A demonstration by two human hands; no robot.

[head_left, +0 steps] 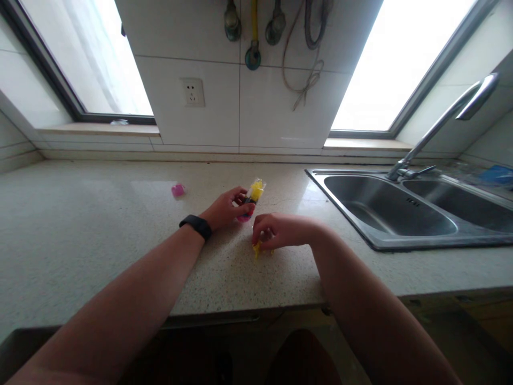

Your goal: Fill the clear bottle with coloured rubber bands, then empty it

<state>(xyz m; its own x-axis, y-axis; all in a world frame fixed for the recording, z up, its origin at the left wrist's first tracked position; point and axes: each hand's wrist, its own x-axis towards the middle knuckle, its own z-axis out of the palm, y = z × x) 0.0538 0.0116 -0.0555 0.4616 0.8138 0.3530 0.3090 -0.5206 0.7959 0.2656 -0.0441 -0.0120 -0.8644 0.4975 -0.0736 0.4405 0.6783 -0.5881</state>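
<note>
My left hand (229, 207), with a black band on its wrist, is closed around a small clear container (255, 190). Yellow pieces show at its far end, with black, red and pink lower down; it lies tilted just above or on the counter. Beside it, my right hand (276, 231) has its fingers curled in a pinch on small yellow pieces (256, 249) at the counter surface. They look like thin bands, but are too small to be sure. A small pink piece (178, 190), perhaps a cap, lies off to the left, apart from both hands.
The speckled pale counter (100, 240) runs across, its front edge near my body. At the right is a double steel sink (385, 206) with a tall faucet (436, 123). Pipe valves (253, 56) and a socket (193, 92) are on the tiled wall behind.
</note>
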